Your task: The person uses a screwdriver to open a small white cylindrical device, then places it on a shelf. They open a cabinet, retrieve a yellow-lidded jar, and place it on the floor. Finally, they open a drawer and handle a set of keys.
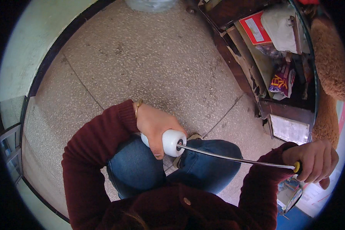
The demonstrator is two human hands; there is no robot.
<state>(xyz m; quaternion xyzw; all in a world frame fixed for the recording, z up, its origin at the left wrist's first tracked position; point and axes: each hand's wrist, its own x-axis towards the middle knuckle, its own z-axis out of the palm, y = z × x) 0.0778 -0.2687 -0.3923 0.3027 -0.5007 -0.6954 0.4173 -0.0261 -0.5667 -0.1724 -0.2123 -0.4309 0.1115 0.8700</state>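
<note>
A speckled grey terrazzo floor, divided by thin dark joint lines, is seen from above; it is bounded on the left by a pale green wall with a dark skirting band, and at the far left a pale metal frame is partly shown; at the top edge the base of a clear plastic container is cut off by the rim. On the right a worn dark wooden cabinet stands open toward the floor, its shelves crowded with a red-and-white flat box, a pale cloth bag and a purple printed packet; beside it a brown fuzzy fabric hangs along the right rim.

The widest open stretch of floor lies in the middle and upper left, between wall and cabinet; toward the lower right the room is narrowed by the cabinet's edge and by papers lying on a blue surface.

A white smooth plastic cylinder is held over blue-denim knees; the left hand is closed around it, thumb down its near side. A long thin steel screwdriver shaft is set with its tip at the cylinder's end face; its yellow-collared handle is gripped in the closed right hand, fingers curled fully around it. Both arms are covered by dark red knitted sleeves.
</note>
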